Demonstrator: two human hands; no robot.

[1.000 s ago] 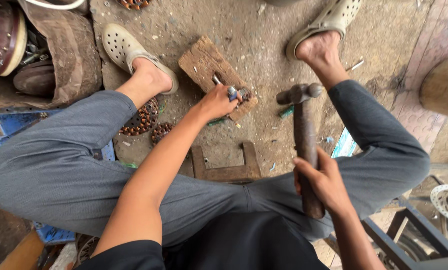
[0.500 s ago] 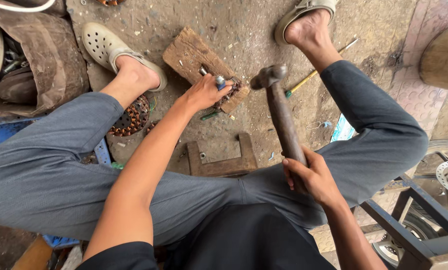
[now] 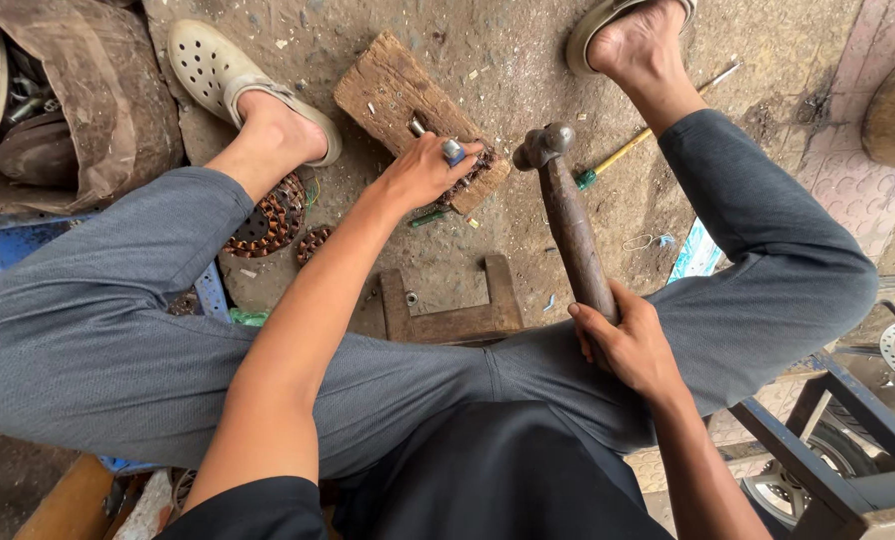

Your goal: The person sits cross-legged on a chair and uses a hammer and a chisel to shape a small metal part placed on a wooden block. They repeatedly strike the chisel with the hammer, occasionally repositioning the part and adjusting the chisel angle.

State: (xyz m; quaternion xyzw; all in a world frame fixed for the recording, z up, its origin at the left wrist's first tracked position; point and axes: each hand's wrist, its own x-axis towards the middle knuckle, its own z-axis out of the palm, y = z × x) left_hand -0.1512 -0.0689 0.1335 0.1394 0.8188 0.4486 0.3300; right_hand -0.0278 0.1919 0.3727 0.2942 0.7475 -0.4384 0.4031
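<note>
where our grey trouser legs (image 3: 118,330) spread across the frame, they cover much of the concrete floor (image 3: 488,60) and part of the low wooden stool frame (image 3: 448,305) between them. past it lies the worn wood block (image 3: 398,95), its near end hidden by our left hand (image 3: 423,172), whose fingers pinch a small metal piece (image 3: 455,152) too covered to identify. our right hand (image 3: 628,345) wraps tight round the hammer (image 3: 566,215), head raised just beside the block. a rusty ringed part (image 3: 268,220) peeks from under the left leg.
</note>
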